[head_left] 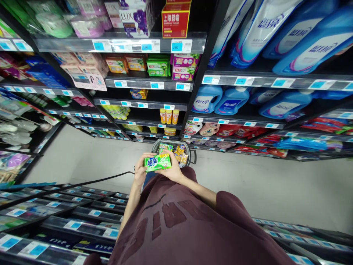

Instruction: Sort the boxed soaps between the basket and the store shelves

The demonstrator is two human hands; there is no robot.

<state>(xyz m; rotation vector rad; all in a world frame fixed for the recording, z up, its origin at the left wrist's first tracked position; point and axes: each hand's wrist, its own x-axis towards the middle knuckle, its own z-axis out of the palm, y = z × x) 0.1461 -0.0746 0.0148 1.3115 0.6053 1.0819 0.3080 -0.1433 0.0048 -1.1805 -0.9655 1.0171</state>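
A: Since both hands are on it, how's the green pack (158,163) lying re: the fingers?

B: Btwn them. Long axis runs L–R, hand to hand, R end a touch higher in view. L hand (139,167) wraps the L end, R hand (174,167) has the R end. Fingers curled in & gripping the pack, both sides.

A: & the basket (189,151)?

B: Just beyond the pack, which looks held above it & hides some of its near L part. R hand's nearer the basket's middle, afaict. Height gap: can't tell.

A: Materials?

B: Pack = boxy slab, glossy film by the look, bold blue characters, yellow patch at the far R corner. Basket = dark grey, rounded, prob. stiff plastic, black handle (195,156) jutting out on the R. Inside: green packets (166,147) & shiny yellow-purple packets (180,151), prob. crinkly.

A: Round abt?

B: Maroon shirt (193,221), soft matte cloth w/ big lettering. Floor (248,176) pale & smooth. Blue bottles (206,99) on the shelf beyond, rounded, hard-looking plastic w/ moulded grips.
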